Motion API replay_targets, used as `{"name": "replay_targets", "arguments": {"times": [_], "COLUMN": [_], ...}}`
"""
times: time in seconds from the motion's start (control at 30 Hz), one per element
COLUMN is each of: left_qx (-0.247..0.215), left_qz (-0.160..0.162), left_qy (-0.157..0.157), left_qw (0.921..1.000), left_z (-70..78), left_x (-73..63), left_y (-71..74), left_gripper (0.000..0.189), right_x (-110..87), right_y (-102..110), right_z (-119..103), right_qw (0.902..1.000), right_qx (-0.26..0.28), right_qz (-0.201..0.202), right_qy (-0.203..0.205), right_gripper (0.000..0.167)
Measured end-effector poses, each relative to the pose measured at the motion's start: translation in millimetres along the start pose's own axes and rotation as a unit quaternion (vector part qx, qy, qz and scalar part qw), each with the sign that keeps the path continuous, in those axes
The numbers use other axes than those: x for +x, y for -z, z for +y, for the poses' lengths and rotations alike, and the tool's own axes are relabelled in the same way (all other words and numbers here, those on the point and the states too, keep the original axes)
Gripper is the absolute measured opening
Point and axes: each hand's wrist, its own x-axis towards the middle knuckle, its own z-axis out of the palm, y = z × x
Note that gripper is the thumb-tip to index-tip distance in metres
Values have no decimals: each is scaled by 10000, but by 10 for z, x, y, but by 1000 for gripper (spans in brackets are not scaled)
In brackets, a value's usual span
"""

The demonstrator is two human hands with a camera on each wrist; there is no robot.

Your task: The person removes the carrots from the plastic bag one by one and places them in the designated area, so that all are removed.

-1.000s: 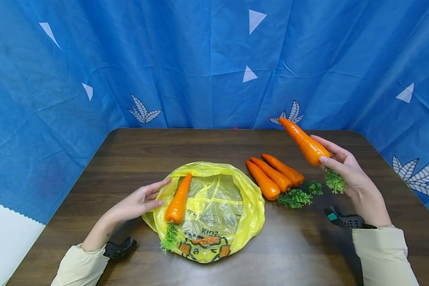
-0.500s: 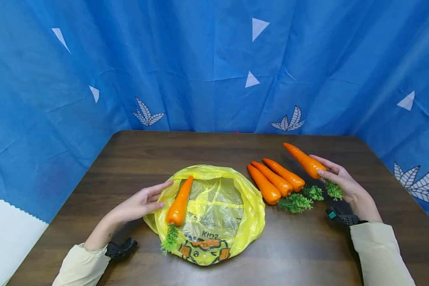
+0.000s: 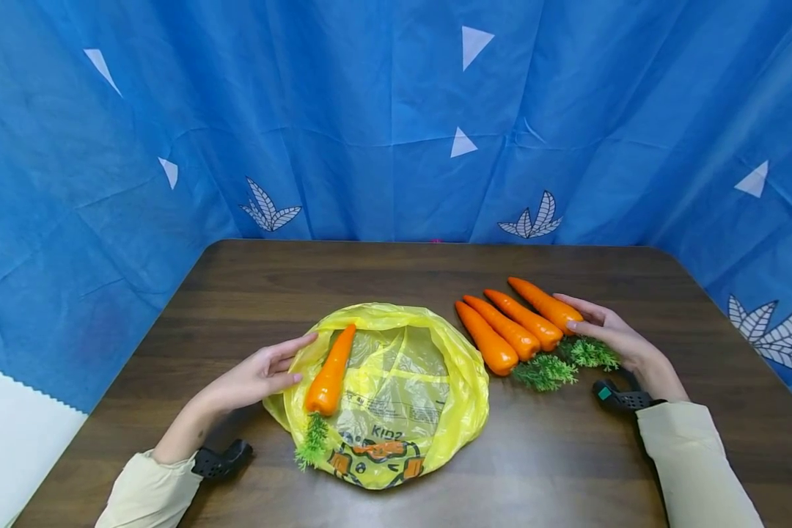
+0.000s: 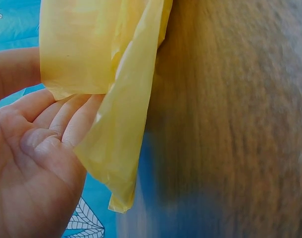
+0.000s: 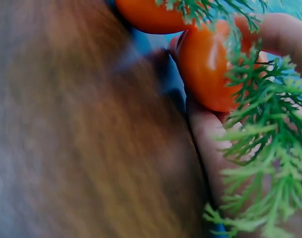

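Observation:
In the head view a yellow plastic bag (image 3: 467,392) lies with its mouth spread wide. One orange carrot (image 3: 331,374) with a green leafy top rests on its left side. My left hand (image 3: 254,378) is at the bag's left rim, fingers extended and thumb apart from them; in the left wrist view yellow plastic (image 4: 122,144) covers the fingertips. My right hand (image 3: 610,334) grips another carrot (image 3: 541,299) by its thick end, thumb on the near side; the right wrist view shows this end close up behind green leaves (image 5: 270,144).
Several more carrots (image 3: 480,339) lie side by side right of the bag, tips pointing to the back left, leafy tops (image 3: 545,372) toward the right. The brown wooden table (image 3: 554,455) ends at a blue curtain (image 3: 343,110) behind and at the sides.
The right hand has lowered its carrot from above the table's back right and brought it left, beside the row of carrots. The left hand and bag have stayed in place.

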Motion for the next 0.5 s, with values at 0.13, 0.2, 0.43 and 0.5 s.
{"name": "replay_targets", "arguments": {"times": [0.13, 0.2, 0.43, 0.5], "left_qx": [-30, 2, 94, 100], "left_qz": [-17, -2, 41, 56], "left_qy": [7, 24, 43, 54], "left_qw": [10000, 10000, 9999, 9999], "left_z": [11, 13, 10, 8], "left_x": [0, -1, 1, 2], "left_y": [2, 4, 4, 4], "left_gripper": [63, 63, 63, 63], "right_x": [11, 16, 17, 18], "right_y": [4, 5, -2, -3], "right_z": [7, -6, -55, -52], "right_qw": [9998, 9998, 9994, 9991], "right_qx": [30, 58, 321, 388], "right_qz": [-162, -188, -131, -103], "right_qy": [103, 80, 56, 95], "right_gripper": [48, 46, 42, 42]}}
